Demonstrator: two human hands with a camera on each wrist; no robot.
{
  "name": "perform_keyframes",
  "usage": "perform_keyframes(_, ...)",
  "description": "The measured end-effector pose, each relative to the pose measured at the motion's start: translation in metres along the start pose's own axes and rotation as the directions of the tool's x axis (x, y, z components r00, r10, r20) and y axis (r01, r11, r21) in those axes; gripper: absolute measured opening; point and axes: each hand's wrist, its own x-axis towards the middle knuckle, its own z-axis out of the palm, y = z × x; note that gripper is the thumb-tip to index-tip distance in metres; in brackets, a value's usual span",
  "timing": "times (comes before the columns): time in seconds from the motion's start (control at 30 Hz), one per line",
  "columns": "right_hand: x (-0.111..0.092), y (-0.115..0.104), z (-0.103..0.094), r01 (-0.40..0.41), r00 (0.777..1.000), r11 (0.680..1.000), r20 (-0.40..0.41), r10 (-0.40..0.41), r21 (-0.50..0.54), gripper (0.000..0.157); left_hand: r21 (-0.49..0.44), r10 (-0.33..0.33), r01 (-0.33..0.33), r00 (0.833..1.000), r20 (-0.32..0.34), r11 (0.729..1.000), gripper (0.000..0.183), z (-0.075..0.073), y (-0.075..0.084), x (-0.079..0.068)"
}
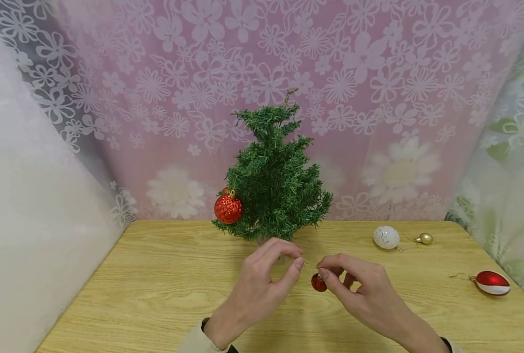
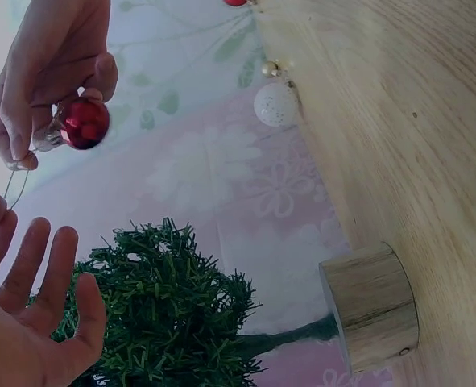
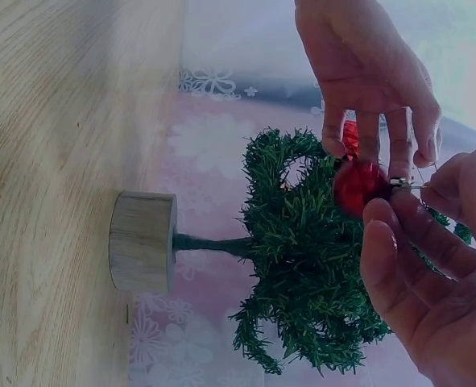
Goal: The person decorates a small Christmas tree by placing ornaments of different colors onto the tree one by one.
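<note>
A small shiny red bauble (image 1: 318, 283) hangs just above the table, in front of the little green Christmas tree (image 1: 279, 181). My right hand (image 1: 363, 289) pinches the bauble's thread close to its metal cap, between thumb and forefinger. The far end of the thread loop (image 2: 17, 184) is pinched by my left hand (image 1: 264, 287), so the loop stretches between both hands. In the right wrist view the bauble (image 3: 360, 189) sits beside the right fingers. A larger textured red bauble (image 1: 228, 209) hangs on the tree's left side.
On the right of the wooden table (image 1: 156, 284) lie a white speckled bauble (image 1: 386, 237), a small gold bauble (image 1: 426, 239) and a red-and-white ornament (image 1: 492, 283). The tree stands on a round wooden base (image 3: 143, 242). A pink floral curtain (image 1: 191, 73) hangs behind.
</note>
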Motion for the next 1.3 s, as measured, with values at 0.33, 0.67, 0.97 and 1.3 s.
perform_keyframes(0.33,-0.001,0.0,0.002,0.012,0.999,1.0,-0.042,-0.012,-0.002,0.037,0.012,-0.044,0.044,0.999,0.029,0.999,0.008,-0.002,-0.002,-0.003)
perform_keyframes(0.67,0.002,0.0,-0.001,0.0,0.998,0.998,-0.057,-0.004,-0.066,0.041,0.074,-0.027,0.024,0.999,0.038,0.997,0.01,-0.004,-0.007,-0.004)
perform_keyframes(0.97,0.014,0.001,0.0,0.002,0.994,1.0,-0.11,-0.005,-0.023,0.023,0.052,-0.03,0.028,0.999,0.022,0.998,0.01,-0.014,-0.008,0.007)
perform_keyframes(1.3,0.044,0.003,0.004,0.045,0.983,0.999,-0.176,-0.043,0.013,0.022,-0.169,-0.178,0.171,0.984,-0.028,0.971,0.01,-0.028,-0.004,0.031)
